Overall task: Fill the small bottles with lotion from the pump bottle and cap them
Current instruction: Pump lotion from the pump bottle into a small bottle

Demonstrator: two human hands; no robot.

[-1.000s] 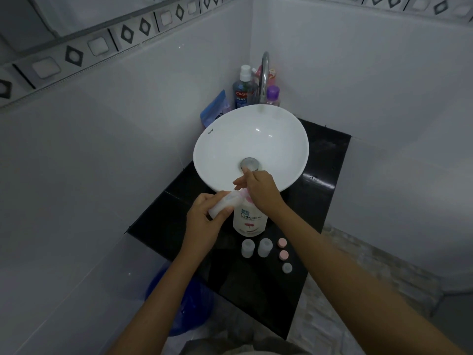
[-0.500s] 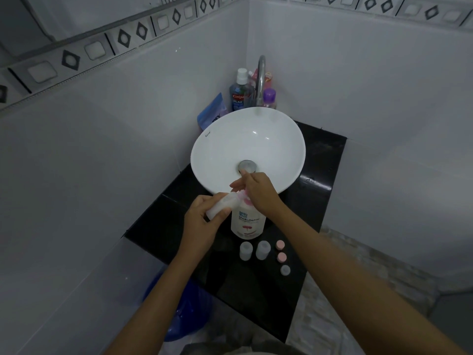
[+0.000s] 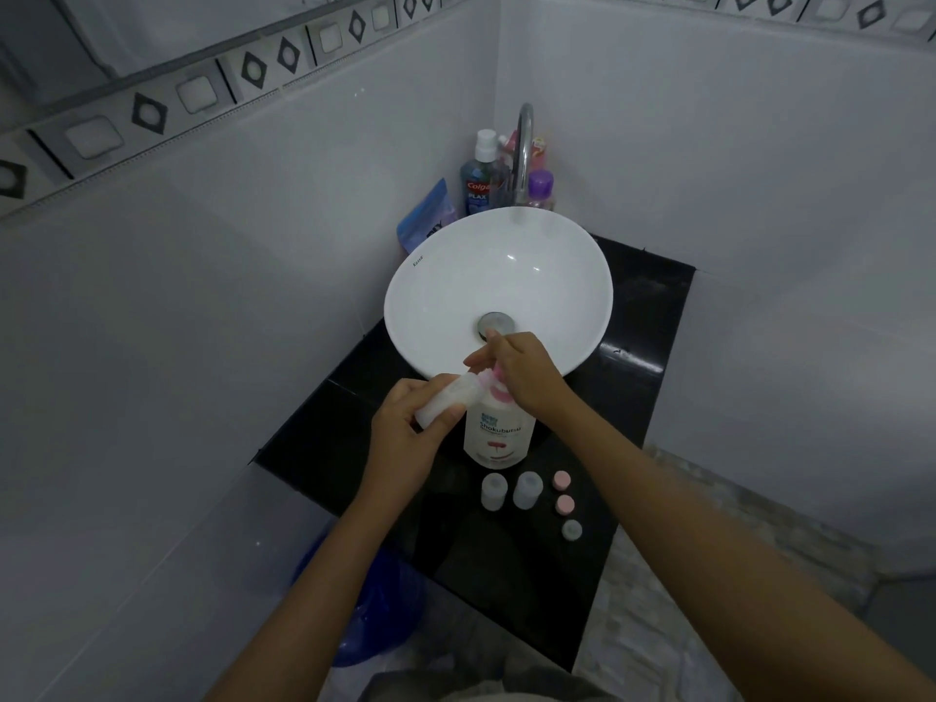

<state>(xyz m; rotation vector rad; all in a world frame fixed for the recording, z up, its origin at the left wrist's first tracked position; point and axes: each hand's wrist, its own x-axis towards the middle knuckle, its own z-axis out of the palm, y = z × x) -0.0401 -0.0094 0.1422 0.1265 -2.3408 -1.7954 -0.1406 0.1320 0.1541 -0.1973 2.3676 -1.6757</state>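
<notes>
A white pump bottle (image 3: 499, 433) with a pink pump head stands on the black counter (image 3: 506, 575) in front of the basin. My right hand (image 3: 524, 372) lies on top of the pump head, covering most of it. My left hand (image 3: 410, 428) holds a small translucent bottle (image 3: 448, 397) tilted, its mouth against the pump's spout. Two more small open bottles (image 3: 494, 491) (image 3: 528, 489) stand upright just in front of the pump bottle. To their right lie two pink caps (image 3: 561, 480) (image 3: 564, 504) and one grey cap (image 3: 571, 529).
A white round basin (image 3: 456, 276) with a chrome tap (image 3: 524, 144) fills the back of the counter. Behind it stand a mouthwash bottle (image 3: 476, 179), a purple-capped bottle (image 3: 540, 187) and a blue pouch (image 3: 425, 215). Tiled walls close in left and right. A blue bucket (image 3: 385, 610) sits below the counter.
Both hands keep their hold at the pump and the small bottle. The pink pump head shows a little more under my right hand. The camera has shifted slightly.
</notes>
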